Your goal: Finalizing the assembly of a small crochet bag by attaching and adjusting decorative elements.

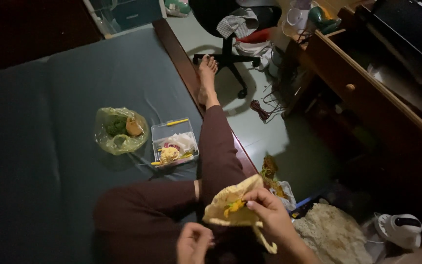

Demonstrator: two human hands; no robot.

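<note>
My right hand grips a pale yellow crocheted piece with a green and orange bit at its middle, held above my lap. My left hand sits lower and to the left, fingers curled in; whether it pinches a thread or hook is too dark to tell. Both hands hover over my bent legs in dark maroon trousers. One leg stretches out to a bare foot on the bed's wooden edge.
On the dark blue mattress lie a green plastic bag of yarn and a clear plastic box with yarn and hooks. A black office chair, a wooden desk, cables and a white crocheted pile stand to the right.
</note>
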